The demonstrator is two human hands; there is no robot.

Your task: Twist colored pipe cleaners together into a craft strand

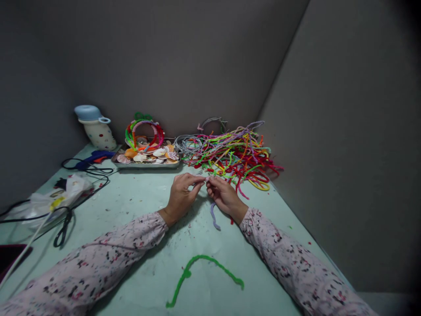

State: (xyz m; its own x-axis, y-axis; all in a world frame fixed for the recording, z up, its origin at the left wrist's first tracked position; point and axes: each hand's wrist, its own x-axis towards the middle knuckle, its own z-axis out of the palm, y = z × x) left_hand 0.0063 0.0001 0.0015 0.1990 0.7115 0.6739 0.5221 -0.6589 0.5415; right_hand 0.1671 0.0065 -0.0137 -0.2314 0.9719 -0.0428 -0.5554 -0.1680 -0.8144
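Observation:
My left hand [183, 192] and my right hand [223, 194] meet fingertip to fingertip over the pale green table [138, 206]. Both pinch a thin lilac pipe cleaner [213, 216], whose free end hangs down and curls onto the table below my right hand. Just behind the hands lies a heap of coloured pipe cleaners [238, 156]. A green pipe cleaner [204, 276], bent into an arch, lies on the table near me between my two sleeved forearms.
A metal tray [146, 164] of shells holds wrapped hoops [144, 131] at the back. Grey wire hoops [190, 142] lie beside it. A blue-capped spotted bottle [95, 125], a blue glue gun [94, 158], black scissors [62, 230], cables and a plastic bag [62, 193] sit left. Grey walls enclose the table.

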